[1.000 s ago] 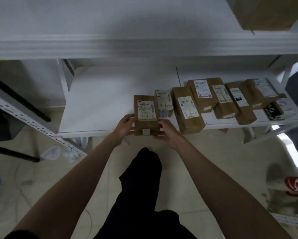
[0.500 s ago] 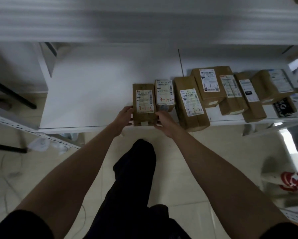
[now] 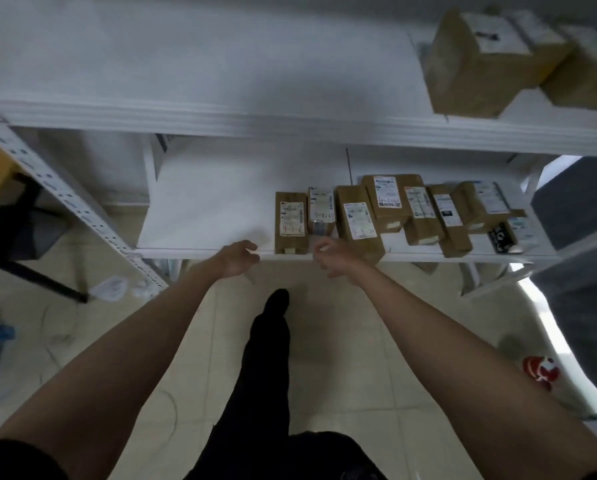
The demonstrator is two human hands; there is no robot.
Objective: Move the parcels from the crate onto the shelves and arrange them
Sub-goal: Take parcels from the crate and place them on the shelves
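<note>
Two hands are empty at this moment: the left hand (image 3: 239, 258) hangs at the front edge of the white lower shelf (image 3: 207, 216) with loosely curled fingers gripping nothing, and the right hand (image 3: 331, 254) is just below the same edge, fingers relaxed and spread, also holding nothing.

Position of the work item: the brown cardboard parcel with a white label and red handwritten marking (image 3: 291, 222) lies flat on the lower shelf, at the left end of a row of similar brown labelled parcels (image 3: 421, 211). Its near end sits at, or slightly past, the front lip of the shelf. Neither hand touches it.

Larger brown cardboard boxes (image 3: 477, 60) occupy the white upper shelf (image 3: 255, 119). The crate cannot be identified in this view.

Hazards from this state:
- Overhang. A parcel resting at the lip can tip to the tiled floor (image 3: 342, 341) if an arm or sleeve brushes it.
- Row disturbance. Neighbouring parcels lie close together or touching, some overlapping; pushing one sideways is likely to shift the others.
- Label visibility. Overlapping parcels may hide their markings.
</note>
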